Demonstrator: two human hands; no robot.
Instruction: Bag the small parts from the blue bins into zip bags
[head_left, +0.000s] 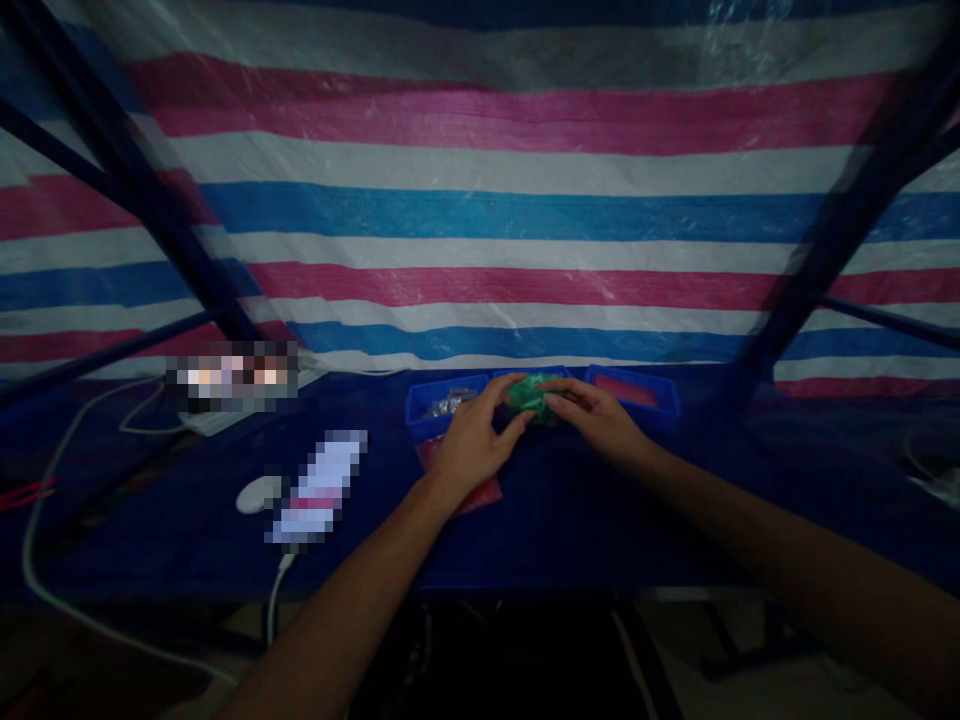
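A crumpled green bundle (531,397), too dark and small to name more exactly, sits between my two hands at the middle blue bin (559,373). My left hand (484,430) curls round its left side, thumb and fingers touching it. On the right side, the fingertips of my right hand (592,412) press against the same bundle. Whether it is lifted or rests in the bin, I cannot tell. Under my left wrist lies a flat red packet (480,496), partly covered. Left of the bundle stands a blue bin (418,410) with shiny silver pieces (450,402).
A right-hand blue bin (664,410) holds red packets (624,390). On the blue table (600,540) lie a blurred phone (319,490) with a cable and a white round object (259,494). A power strip (225,415) and cables sit at the left. Behind hangs striped sheeting (480,215).
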